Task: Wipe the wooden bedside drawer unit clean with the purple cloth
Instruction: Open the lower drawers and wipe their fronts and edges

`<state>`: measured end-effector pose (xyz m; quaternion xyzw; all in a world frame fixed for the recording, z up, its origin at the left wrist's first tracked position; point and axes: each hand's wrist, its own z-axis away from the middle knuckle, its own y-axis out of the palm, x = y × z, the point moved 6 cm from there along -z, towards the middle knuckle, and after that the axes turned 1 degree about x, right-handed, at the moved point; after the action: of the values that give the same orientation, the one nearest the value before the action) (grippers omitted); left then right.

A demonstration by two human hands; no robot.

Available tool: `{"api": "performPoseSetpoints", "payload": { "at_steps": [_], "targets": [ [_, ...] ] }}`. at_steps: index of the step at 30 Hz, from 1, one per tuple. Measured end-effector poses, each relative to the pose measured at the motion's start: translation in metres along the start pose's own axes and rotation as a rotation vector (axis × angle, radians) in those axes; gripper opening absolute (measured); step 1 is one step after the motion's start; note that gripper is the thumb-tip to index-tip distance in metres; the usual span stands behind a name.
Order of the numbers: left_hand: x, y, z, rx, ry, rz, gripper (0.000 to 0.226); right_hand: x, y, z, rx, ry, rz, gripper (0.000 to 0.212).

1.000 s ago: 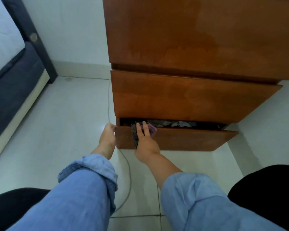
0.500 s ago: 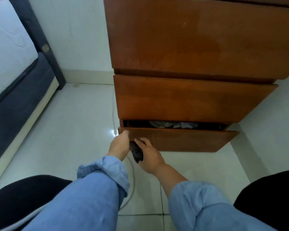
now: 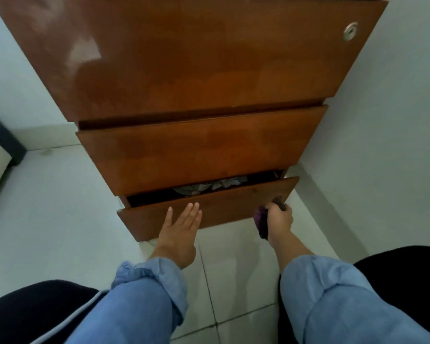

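Pale tiled floor (image 3: 60, 219) with dark grout lines runs beneath the scene. White walls (image 3: 395, 120) stand on both sides, with a pale skirting board (image 3: 47, 139) along the left one. A dark bed frame (image 3: 3, 140) shows at the left edge. Crumpled grey fabric (image 3: 209, 186) lies inside the open bottom compartment.
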<state>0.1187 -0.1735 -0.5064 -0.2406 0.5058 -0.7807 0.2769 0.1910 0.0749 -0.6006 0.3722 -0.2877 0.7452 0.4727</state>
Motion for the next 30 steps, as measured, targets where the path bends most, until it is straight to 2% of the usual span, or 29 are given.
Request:
{"api": "performPoseSetpoints", "payload": {
  "at_steps": [4,6,11,13,17,20,24,26,30],
  "targets": [
    [-0.026,0.001,-0.027,-0.042,0.115,-0.127,0.08,0.04,-0.005,-0.009,-0.134,-0.09,-0.123,0.066],
    [-0.034,0.005,-0.038,-0.044,0.114,-0.164,0.08,0.058,0.002,-0.002,-0.171,-0.118,-0.202,0.061],
    [-0.035,0.022,-0.055,-0.076,0.0,-0.177,0.082,0.056,0.02,-0.036,-0.299,0.049,-0.405,0.06],
    [-0.034,0.028,-0.061,-0.094,-0.015,-0.171,0.084,0.057,0.028,-0.042,-0.344,0.01,-0.37,0.066],
    [-0.029,0.031,-0.075,-0.13,-0.031,-0.159,0.086,0.068,0.037,-0.049,-0.415,-0.193,-0.237,0.048],
    [-0.025,0.027,-0.085,-0.192,-0.021,-0.158,0.086,0.068,0.045,-0.056,-0.463,-0.276,-0.135,0.047],
    [-0.015,0.024,-0.097,-0.281,-0.004,-0.157,0.086,0.073,0.058,-0.063,-0.482,-0.407,-0.126,0.048],
    [-0.013,0.029,-0.101,-0.302,0.017,-0.162,0.092,0.064,0.06,-0.071,-0.481,-0.401,-0.127,0.047],
    [-0.011,0.037,-0.105,-0.327,0.062,-0.141,0.104,0.027,0.067,-0.085,-0.436,-0.191,-0.133,0.049]
  ]
}}
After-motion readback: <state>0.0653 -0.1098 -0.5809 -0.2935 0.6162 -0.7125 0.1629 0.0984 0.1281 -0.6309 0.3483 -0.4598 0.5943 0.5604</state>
